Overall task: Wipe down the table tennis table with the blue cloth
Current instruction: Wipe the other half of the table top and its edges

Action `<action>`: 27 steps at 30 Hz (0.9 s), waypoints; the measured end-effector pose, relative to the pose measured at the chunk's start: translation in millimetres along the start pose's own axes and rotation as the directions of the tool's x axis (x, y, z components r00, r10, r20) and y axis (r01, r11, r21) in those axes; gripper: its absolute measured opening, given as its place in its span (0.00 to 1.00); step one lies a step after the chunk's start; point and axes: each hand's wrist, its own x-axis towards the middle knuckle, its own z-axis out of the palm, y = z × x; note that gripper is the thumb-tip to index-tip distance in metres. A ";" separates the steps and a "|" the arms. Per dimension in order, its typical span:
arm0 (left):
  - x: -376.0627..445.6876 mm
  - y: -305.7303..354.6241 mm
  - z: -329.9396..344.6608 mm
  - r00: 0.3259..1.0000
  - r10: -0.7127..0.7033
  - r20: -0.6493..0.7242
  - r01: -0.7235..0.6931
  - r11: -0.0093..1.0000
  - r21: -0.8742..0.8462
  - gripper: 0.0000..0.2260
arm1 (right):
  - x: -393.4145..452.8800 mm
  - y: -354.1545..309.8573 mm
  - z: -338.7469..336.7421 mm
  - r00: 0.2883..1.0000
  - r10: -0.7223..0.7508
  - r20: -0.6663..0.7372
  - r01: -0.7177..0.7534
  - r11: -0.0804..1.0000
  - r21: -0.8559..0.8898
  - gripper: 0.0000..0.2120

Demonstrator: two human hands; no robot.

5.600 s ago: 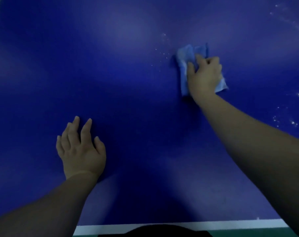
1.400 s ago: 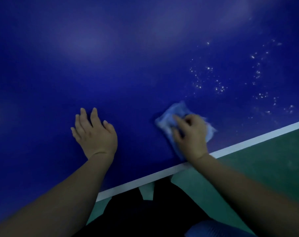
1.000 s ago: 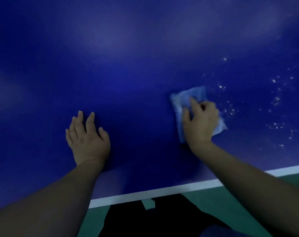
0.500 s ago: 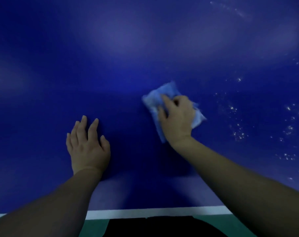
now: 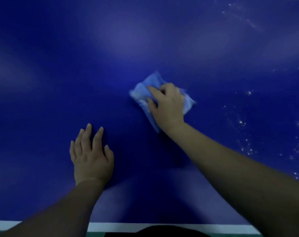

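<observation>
Though edge-near, wide bare table.

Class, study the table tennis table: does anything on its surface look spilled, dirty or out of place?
Yes. Pale white specks are scattered over the table tennis table to the right of the blue cloth, which the right hand grips. They look like unwiped residue. The left hand rests flat on the table.
</observation>
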 end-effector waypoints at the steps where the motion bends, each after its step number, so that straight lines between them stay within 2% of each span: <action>1: -0.3 -0.2 0.6 1.000 0.003 -0.004 -0.003 1.000 0.002 0.26 | 20.1 3.2 0.8 0.988 -0.140 0.065 0.140 0.990 -0.001 0.16; 2: -0.3 -0.3 1.0 1.000 0.005 -0.007 -0.005 1.000 0.002 0.26 | 43.2 12.0 0.3 0.975 -0.198 0.100 0.202 0.979 -0.026 0.17; 3: -0.3 0.0 1.1 1.000 0.007 -0.007 -0.007 1.000 0.001 0.26 | 65.4 26.2 -1.6 0.980 -0.173 0.101 0.181 0.980 -0.079 0.17; 4: -0.5 0.2 0.9 1.000 0.010 -0.006 -0.010 1.000 0.001 0.26 | 81.7 44.8 -5.8 0.995 -0.064 0.078 0.075 0.987 -0.144 0.18; 5: -0.7 0.5 0.4 1.000 0.014 -0.005 -0.014 1.000 0.001 0.26 | 89.2 67.5 -10.9 0.995 0.100 0.019 -0.094 0.976 -0.195 0.19; 6: -1.0 0.6 -0.4 1.000 0.017 -0.004 -0.017 1.000 0.001 0.26 | 85.6 88.5 -19.1 0.957 0.281 -0.073 -0.290 0.933 -0.212 0.19; 7: -1.0 0.7 -1.3 1.000 0.018 -0.001 -0.018 1.000 -0.004 0.26 | 70.4 100.6 -29.8 0.885 0.435 -0.165 -0.461 0.866 -0.195 0.18; 8: -0.9 1.0 -2.3 1.000 0.013 0.005 -0.013 1.000 -0.010 0.26 | 47.8 103.8 -37.0 0.818 0.526 -0.232 -0.568 0.803 -0.182 0.18; 9: -0.5 1.4 -2.9 1.000 0.007 0.011 -0.007 1.000 -0.015 0.26 | 21.5 98.0 -39.9 0.781 0.565 -0.267 -0.615 0.770 -0.169 0.19; 10: -0.5 1.7 -3.1 1.000 0.003 0.017 -0.003 1.000 -0.016 0.26 | -5.0 85.4 -38.3 0.780 0.565 -0.268 -0.613 0.776 -0.148 0.18; 11: -0.7 1.8 -3.1 1.000 0.002 0.023 -0.002 1.000 -0.015 0.27 | -29.7 66.1 -35.0 0.814 0.530 -0.238 -0.565 0.817 -0.117 0.18; 12: -0.9 1.7 -3.0 1.000 0.003 0.027 -0.003 1.000 -0.015 0.27 | -50.0 44.6 -30.6 0.877 0.445 -0.182 -0.466 0.880 -0.092 0.18; 14: -0.6 1.7 -2.9 1.000 0.003 0.025 -0.003 1.000 -0.020 0.27 | -77.8 7.7 -21.3 0.989 0.140 -0.044 -0.142 0.989 -0.044 0.17; 16: -0.6 1.5 -2.1 1.000 0.000 0.023 0.000 1.000 -0.019 0.27 | -84.8 -3.3 -20.6 0.992 -0.113 0.064 0.113 0.994 -0.005 0.15; 17: -0.7 1.3 -1.7 1.000 -0.003 0.028 0.003 1.000 -0.014 0.26 | -76.7 5.7 -25.1 0.987 -0.144 0.069 0.145 0.989 -0.009 0.15; 18: -0.6 0.6 -1.0 0.999 -0.003 0.035 0.004 1.000 -0.008 0.26 | -65.9 20.3 -31.0 0.995 -0.091 0.031 0.092 0.995 -0.041 0.15; 19: -0.3 -0.4 -0.1 0.999 0.000 0.040 0.000 1.000 -0.003 0.24 | -55.8 40.9 -37.8 0.999 0.034 -0.030 -0.036 0.995 -0.095 0.15; 20: -0.4 -1.3 0.9 0.999 0.004 0.042 -0.004 1.000 0.002 0.23 | -48.4 66.5 -46.1 0.974 0.204 -0.102 -0.218 0.965 -0.149 0.16; 21: -0.5 -2.1 1.8 0.999 0.006 0.042 -0.006 1.000 0.006 0.23 | -47.2 92.2 -56.0 0.911 0.375 -0.171 -0.403 0.900 -0.169 0.17; 23: -0.5 -3.0 2.4 0.999 0.006 0.042 -0.006 1.000 0.006 0.23 | -67.7 118.4 -71.1 0.717 0.634 -0.292 -0.683 0.722 -0.111 0.19; 24: -0.5 -3.0 2.6 0.999 0.006 0.040 -0.006 1.000 -0.002 0.23 | -83.8 113.6 -71.0 0.640 0.694 -0.329 -0.753 0.653 -0.087 0.19; 25: -0.4 -2.8 3.1 0.999 0.016 0.036 -0.015 1.000 -0.010 0.23 | -101.5 99.3 -67.2 0.596 0.718 -0.359 -0.784 0.617 -0.068 0.18; 26: -0.5 -3.5 3.4 0.999 0.025 0.034 -0.025 1.000 -0.015 0.23 | -117.4 79.4 -59.9 0.609 0.702 -0.369 -0.769 0.637 -0.058 0.17; 27: -0.4 -4.6 3.7 0.999 0.033 0.030 -0.033 0.999 -0.019 0.23 | -128.8 58.0 -51.3 0.674 0.648 -0.355 -0.707 0.705 -0.055 0.16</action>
